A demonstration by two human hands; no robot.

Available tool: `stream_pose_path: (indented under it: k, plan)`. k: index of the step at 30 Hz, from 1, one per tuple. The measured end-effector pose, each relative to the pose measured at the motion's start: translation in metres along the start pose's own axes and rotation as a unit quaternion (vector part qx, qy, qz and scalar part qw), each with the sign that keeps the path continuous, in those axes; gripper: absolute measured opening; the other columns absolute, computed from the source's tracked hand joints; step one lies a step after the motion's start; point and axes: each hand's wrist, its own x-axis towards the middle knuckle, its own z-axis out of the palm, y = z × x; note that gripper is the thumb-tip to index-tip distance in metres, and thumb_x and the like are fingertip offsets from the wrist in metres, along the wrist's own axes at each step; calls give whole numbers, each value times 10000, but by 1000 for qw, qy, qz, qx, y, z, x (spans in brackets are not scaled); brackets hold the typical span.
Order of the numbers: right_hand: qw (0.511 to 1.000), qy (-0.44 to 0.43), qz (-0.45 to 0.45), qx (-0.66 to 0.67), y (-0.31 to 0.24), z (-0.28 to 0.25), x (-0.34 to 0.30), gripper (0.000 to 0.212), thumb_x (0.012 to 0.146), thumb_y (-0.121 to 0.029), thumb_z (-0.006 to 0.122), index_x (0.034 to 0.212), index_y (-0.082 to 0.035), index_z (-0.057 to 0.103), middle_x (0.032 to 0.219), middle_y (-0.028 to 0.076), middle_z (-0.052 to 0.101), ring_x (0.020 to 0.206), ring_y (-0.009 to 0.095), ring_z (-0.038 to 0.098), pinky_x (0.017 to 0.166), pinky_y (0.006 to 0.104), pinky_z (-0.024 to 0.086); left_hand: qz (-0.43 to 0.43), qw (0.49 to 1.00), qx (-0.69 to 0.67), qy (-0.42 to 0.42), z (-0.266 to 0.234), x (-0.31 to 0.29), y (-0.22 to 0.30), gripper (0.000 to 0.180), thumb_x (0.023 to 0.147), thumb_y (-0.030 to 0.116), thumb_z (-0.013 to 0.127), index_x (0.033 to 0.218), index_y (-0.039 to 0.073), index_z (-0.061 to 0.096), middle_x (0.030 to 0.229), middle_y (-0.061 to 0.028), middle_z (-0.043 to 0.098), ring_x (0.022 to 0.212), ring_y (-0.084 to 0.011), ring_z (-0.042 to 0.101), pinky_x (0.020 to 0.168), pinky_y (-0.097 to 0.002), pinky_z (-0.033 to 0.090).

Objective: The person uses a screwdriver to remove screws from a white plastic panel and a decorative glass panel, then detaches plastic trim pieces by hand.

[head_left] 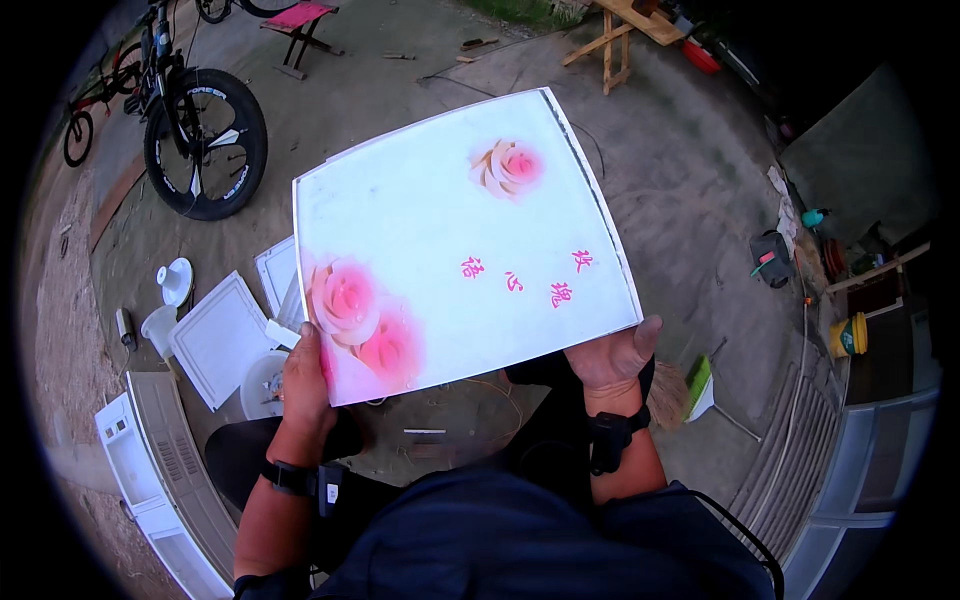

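A large, nearly square white panel (450, 240) with pink roses and red lettering is held up in front of me, slightly tilted. My left hand (308, 375) grips its lower left edge, thumb along the side and fingers mostly hidden behind. Under the lower right corner, my right hand (612, 357) bears the panel, palm up, its fingers partly hidden beneath. Dark, rough patches run along the panel's right edge. Below my left hand stands a white bucket (262, 385) with small things in it, beside a white rectangular panel (225, 335) on the ground.
A bicycle wheel (205, 145) and a pink folding stool (300, 18) stand at the far left. White cabinet-like housing (150, 480) lies at the near left. To the right are a broom (672, 390), a green-and-white dustpan (701, 388) and a yellow bucket (848, 336). A wooden trestle (618, 45) stands far off.
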Motion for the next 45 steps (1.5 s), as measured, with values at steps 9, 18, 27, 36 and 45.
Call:
stream_pose_path:
  k: [9,18,27,36,45]
  plan:
    - [997,59,-56,5,3,44,-4,731,821,-255,686,1455,-50,385,1433,121,484,1314,320,460,1114,505,365,131,991,-24,25,39,-34,-22,464,1082,346,346,1267,-41,524,1166,-116,628,1041,-165,605,920,-308,485]
    - [996,8,-87,-27,-27,45,-16,698,795,-155,603,1442,-16,379,1376,161,526,1283,341,496,1087,520,409,161,984,-23,-73,35,-68,-2,385,1055,238,435,1328,-27,496,1229,-81,613,1095,-163,588,964,-319,463]
    - [996,-18,-87,-2,-46,33,-27,741,764,-178,647,1437,-23,380,1388,152,503,1270,346,493,1071,503,420,118,982,25,-148,19,-81,44,575,899,194,699,1391,23,455,1048,-41,632,712,-76,509,597,-220,423]
    - [993,-19,-115,6,-43,26,-24,725,760,-206,656,1419,-23,414,1366,159,530,1241,342,521,1049,523,442,168,972,54,-153,10,-93,38,582,854,201,756,1327,-8,490,1064,-68,653,807,-107,589,662,-230,469]
    - [995,13,-103,-13,-48,7,-19,744,784,-249,667,1428,-4,385,1352,157,524,1228,331,516,1056,486,435,169,964,43,-200,21,-109,52,553,894,130,706,1357,-22,445,1285,-115,590,1199,-201,561,1021,-351,438]
